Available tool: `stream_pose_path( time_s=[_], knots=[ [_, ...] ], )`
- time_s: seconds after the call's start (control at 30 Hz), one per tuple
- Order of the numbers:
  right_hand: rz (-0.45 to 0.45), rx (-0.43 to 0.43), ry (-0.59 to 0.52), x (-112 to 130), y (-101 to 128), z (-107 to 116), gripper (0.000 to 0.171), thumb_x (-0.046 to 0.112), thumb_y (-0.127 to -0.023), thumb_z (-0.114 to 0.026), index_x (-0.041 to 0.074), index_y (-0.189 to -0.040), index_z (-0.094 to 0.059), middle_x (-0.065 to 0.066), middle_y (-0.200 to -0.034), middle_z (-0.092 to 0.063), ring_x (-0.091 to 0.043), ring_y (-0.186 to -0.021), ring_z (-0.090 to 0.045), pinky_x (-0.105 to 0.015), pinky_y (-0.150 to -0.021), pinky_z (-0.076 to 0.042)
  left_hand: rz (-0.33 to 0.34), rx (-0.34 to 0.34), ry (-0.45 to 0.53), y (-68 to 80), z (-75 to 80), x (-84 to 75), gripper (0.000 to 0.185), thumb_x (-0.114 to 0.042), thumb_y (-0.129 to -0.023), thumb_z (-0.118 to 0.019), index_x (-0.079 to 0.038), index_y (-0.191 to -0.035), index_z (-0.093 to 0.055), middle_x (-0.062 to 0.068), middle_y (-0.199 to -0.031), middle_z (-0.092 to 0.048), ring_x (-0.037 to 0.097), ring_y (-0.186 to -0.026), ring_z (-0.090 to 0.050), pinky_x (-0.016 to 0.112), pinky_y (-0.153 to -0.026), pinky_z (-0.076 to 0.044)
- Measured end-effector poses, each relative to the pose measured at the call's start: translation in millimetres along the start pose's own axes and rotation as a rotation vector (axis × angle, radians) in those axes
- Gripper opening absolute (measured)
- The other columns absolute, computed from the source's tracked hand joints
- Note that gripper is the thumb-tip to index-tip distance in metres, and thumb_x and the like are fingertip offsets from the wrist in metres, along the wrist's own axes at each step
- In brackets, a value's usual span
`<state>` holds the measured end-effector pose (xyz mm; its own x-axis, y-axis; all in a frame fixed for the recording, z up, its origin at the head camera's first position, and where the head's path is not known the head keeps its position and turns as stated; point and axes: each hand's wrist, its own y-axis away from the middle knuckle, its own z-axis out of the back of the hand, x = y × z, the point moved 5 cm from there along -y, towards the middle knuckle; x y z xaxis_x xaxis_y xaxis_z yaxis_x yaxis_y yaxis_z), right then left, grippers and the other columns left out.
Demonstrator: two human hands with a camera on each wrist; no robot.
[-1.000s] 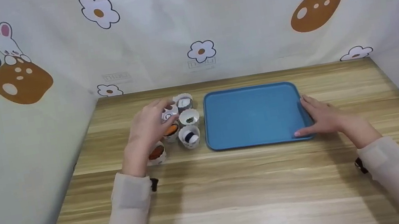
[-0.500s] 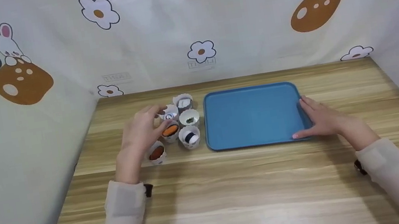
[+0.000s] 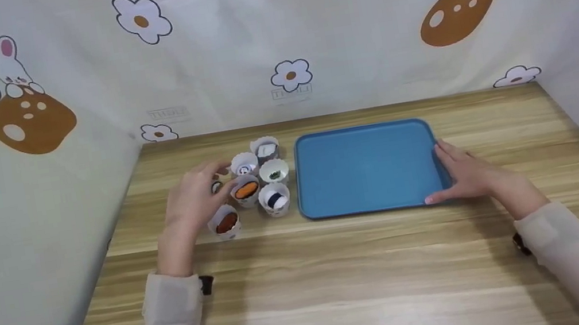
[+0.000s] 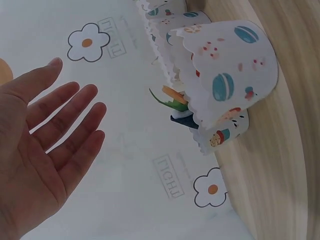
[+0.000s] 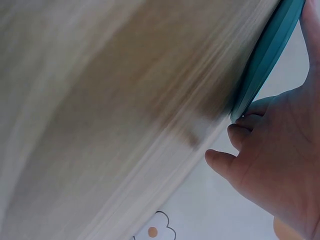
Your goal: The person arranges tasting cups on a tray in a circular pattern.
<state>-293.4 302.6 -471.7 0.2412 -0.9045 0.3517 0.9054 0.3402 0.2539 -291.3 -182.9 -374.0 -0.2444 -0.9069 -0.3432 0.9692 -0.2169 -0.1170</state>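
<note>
Several small paper cups [image 3: 260, 181] holding toy sushi pieces stand in a cluster left of a blue tray [image 3: 366, 168]. My left hand [image 3: 193, 198] hovers just left of the cluster, fingers spread and straight, holding nothing. In the left wrist view the open palm [image 4: 50, 150] faces a macaron-printed cup [image 4: 230, 90] a short way off. My right hand [image 3: 462, 173] lies on the tray's right rim, thumb at the front right corner. The right wrist view shows its fingers [image 5: 245, 130] curled against the teal rim [image 5: 270, 50].
A wooden table [image 3: 345, 293] carries everything. Cloth walls [image 3: 37, 185] printed with rabbits and flowers close in the left, back and right sides. A small dark piece [image 3: 216, 186] lies on the table between my left hand and the cups.
My left hand has drawn back to the left and toward me, off the cups, uncovering the back-left cup. The right hand and tray have stayed put.
</note>
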Motion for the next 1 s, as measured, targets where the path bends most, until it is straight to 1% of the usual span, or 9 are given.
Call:
stream_pose_path(
  time_s=[0.1,0.27,0.4,0.53,0.7,0.77,0.9,0.93,1.0],
  knots=[
    [0.000,0.006,-0.010,1,1,1,0.131,0.069,-0.076,-0.071,-0.011,-0.154,-0.004,-0.032,-0.163,0.003,-0.051,-0.151,-0.004,-0.069,-0.118,-0.010,0.000,-0.005,0.003,3.3,-0.3,3.3,0.045,-0.035,-0.096,-0.065,-0.016,-0.136,-0.059,0.006,-0.127,-0.069,0.030,-0.115,-0.065,0.049,-0.091,-0.054],
    [0.001,0.012,-0.009,3,2,2,0.130,0.069,-0.077,-0.071,-0.012,-0.154,-0.004,-0.032,-0.163,0.002,-0.052,-0.150,-0.004,-0.068,-0.119,-0.008,0.011,0.005,0.014,8.2,-1.6,11.8,0.047,-0.039,-0.097,-0.063,-0.016,-0.136,-0.058,0.007,-0.127,-0.069,0.032,-0.117,-0.064,0.052,-0.095,-0.051],
    [-0.002,0.006,-0.006,3,2,1,0.130,0.069,-0.077,-0.071,-0.012,-0.154,-0.005,-0.032,-0.163,0.002,-0.052,-0.150,-0.004,-0.068,-0.119,-0.009,0.027,0.032,0.063,11.5,-4.4,21.0,0.048,-0.038,-0.096,-0.064,-0.014,-0.137,-0.058,0.010,-0.127,-0.069,0.034,-0.116,-0.064,0.053,-0.096,-0.050],
    [-0.010,0.008,-0.012,3,2,0,0.130,0.070,-0.077,-0.070,-0.011,-0.154,-0.004,-0.032,-0.163,0.002,-0.052,-0.150,-0.004,-0.068,-0.119,-0.009,0.047,0.062,0.186,14.2,-8.6,30.3,0.047,-0.033,-0.095,-0.067,-0.010,-0.136,-0.058,0.014,-0.127,-0.068,0.034,-0.114,-0.065,0.051,-0.098,-0.050],
    [-0.016,0.016,-0.014,4,2,-1,0.130,0.070,-0.077,-0.070,-0.010,-0.155,-0.004,-0.032,-0.164,0.002,-0.052,-0.150,-0.004,-0.067,-0.119,-0.010,0.054,0.060,0.340,17.7,-10.8,36.9,0.044,-0.024,-0.096,-0.067,-0.003,-0.133,-0.060,0.019,-0.128,-0.067,0.034,-0.113,-0.065,0.049,-0.099,-0.052],
    [-0.016,0.018,-0.013,4,1,-1,0.130,0.070,-0.077,-0.070,-0.010,-0.155,-0.004,-0.032,-0.163,0.002,-0.053,-0.150,-0.005,-0.067,-0.119,-0.011,0.048,0.060,0.392,20.0,-10.7,38.3,0.044,-0.021,-0.095,-0.067,-0.001,-0.133,-0.059,0.020,-0.129,-0.066,0.035,-0.114,-0.065,0.049,-0.100,-0.052],
    [-0.020,0.019,-0.014,3,1,-1,0.131,0.070,-0.076,-0.070,-0.010,-0.155,-0.004,-0.032,-0.163,0.003,-0.053,-0.150,-0.004,-0.067,-0.119,-0.012,0.009,0.077,0.530,24.1,-11.3,41.5,0.045,-0.016,-0.095,-0.067,0.003,-0.134,-0.057,0.024,-0.133,-0.062,0.039,-0.121,-0.062,0.048,-0.104,-0.049],
    [-0.021,0.018,-0.015,2,1,-1,0.131,0.070,-0.076,-0.070,-0.010,-0.155,-0.004,-0.031,-0.164,0.003,-0.053,-0.150,-0.004,-0.067,-0.119,-0.012,0.000,0.087,0.562,25.3,-11.8,43.2,0.045,-0.016,-0.095,-0.067,0.004,-0.135,-0.056,0.025,-0.134,-0.061,0.039,-0.122,-0.060,0.046,-0.105,-0.049],
    [-0.021,0.016,-0.015,2,0,-1,0.131,0.071,-0.076,-0.070,-0.010,-0.155,-0.004,-0.031,-0.164,0.003,-0.053,-0.150,-0.004,-0.067,-0.119,-0.013,-0.011,0.110,0.621,27.9,-13.4,47.0,0.046,-0.013,-0.095,-0.066,0.005,-0.135,-0.054,0.026,-0.137,-0.058,0.041,-0.126,-0.058,0.038,-0.106,-0.049]
  ],
)
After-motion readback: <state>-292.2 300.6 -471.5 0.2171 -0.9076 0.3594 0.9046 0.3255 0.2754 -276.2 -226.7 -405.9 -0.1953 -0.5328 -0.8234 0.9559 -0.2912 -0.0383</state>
